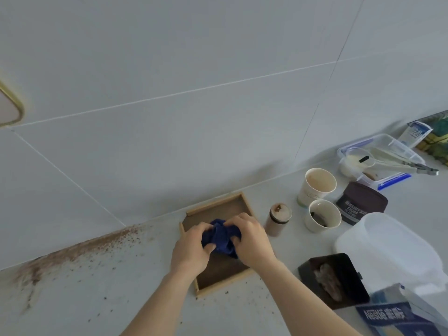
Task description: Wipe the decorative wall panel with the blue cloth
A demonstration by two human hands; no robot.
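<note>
A bunched dark blue cloth [221, 237] is held between both hands above a shallow wooden tray [219, 202] on the pale counter. My left hand [190, 248] grips the cloth's left side. My right hand [249, 238] grips its right side, fingers curled over the top. The tiled wall [194, 93] rises behind the tray, pale grey with white grout lines. A gold-rimmed, rounded panel [11, 106] shows at the wall's left edge, mostly cut off by the frame. Brown powder [80, 248] is smeared along the joint of wall and counter at the left.
To the right stand a small lidded jar [278, 220], two paper cups [317, 187] [323, 218], a cocoa tin [361, 202], a clear box with utensils [378, 156], a white plastic jug [392, 253], a dark open container [334, 280] and a blue Nestle carton [392, 318].
</note>
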